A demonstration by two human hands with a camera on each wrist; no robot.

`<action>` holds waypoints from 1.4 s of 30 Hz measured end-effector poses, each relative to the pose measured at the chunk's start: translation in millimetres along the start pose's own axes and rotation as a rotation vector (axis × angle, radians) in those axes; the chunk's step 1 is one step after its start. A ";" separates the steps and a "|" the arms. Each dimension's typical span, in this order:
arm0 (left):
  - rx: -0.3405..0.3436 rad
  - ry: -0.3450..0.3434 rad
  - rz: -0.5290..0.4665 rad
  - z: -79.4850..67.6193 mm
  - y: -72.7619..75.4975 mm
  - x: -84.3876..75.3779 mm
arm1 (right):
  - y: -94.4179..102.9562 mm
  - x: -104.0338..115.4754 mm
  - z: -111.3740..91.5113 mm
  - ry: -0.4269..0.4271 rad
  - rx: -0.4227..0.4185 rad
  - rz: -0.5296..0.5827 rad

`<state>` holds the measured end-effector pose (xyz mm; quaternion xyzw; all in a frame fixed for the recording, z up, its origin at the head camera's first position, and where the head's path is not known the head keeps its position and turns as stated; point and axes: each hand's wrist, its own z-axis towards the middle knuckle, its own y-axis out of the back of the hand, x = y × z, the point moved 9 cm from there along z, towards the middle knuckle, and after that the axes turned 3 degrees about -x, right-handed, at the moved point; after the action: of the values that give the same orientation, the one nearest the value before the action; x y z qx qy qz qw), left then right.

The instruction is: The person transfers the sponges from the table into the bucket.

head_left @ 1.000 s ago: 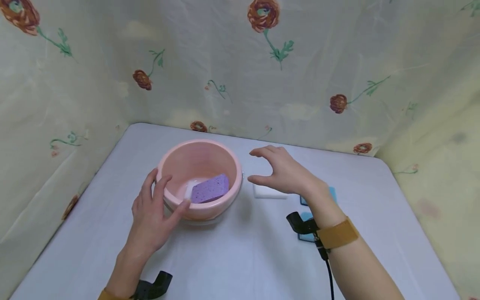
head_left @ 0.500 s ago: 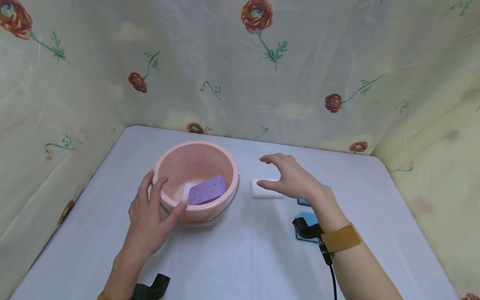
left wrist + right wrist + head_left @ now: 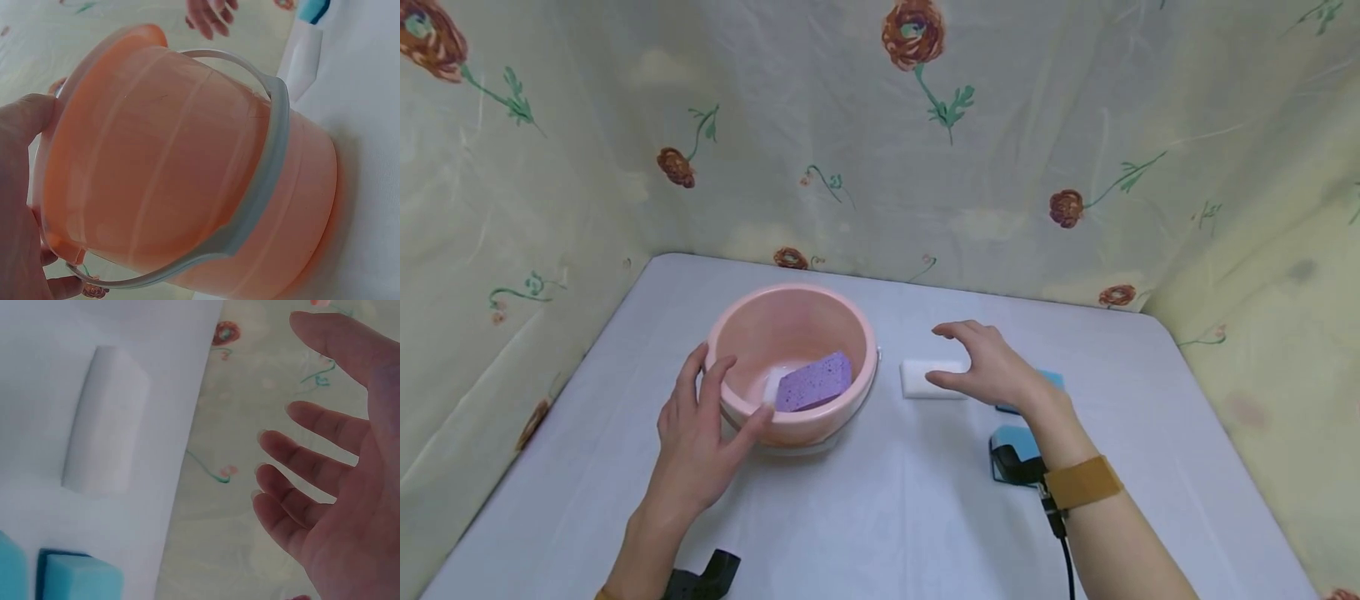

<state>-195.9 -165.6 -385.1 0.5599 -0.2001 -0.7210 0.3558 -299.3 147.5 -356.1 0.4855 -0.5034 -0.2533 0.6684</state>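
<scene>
A pink bucket point(image 3: 808, 429) with a grey handle point(image 3: 265, 169) stands on the table. My left hand point(image 3: 696, 442) holds its rim at the near left side, thumb on the near edge and fingers spread along the left. Inside lies a purple sponge point(image 3: 814, 382), with a white piece point(image 3: 772, 385) partly hidden beside it. My right hand point(image 3: 992, 367) hovers with fingers spread and nothing between them. Below its thumb lies a white rectangular block point(image 3: 917, 380); in the right wrist view this white block point(image 3: 106, 422) is apart from the hand.
Two blue sponges with dark undersides, a nearer blue sponge point(image 3: 1011, 437) and a farther blue sponge point(image 3: 1051, 379), lie partly behind the right forearm. White cloth covers the table point(image 3: 880, 517). A flowered curtain point(image 3: 850, 108) encloses its back and sides.
My right hand has drawn away from the bucket, moving right and slightly nearer, exposing more of the white block. The left hand stays on the rim; the view has shifted slightly.
</scene>
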 end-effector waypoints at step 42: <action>-0.007 -0.014 0.008 -0.5 0.8 -1.8 | -62.3 -83.4 6.9 -0.193 0.107 -0.068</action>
<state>-195.0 -164.8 -383.5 0.5528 -0.2025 -0.7242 0.3591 -326.7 188.9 -447.9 0.5105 -0.5614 -0.2943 0.5810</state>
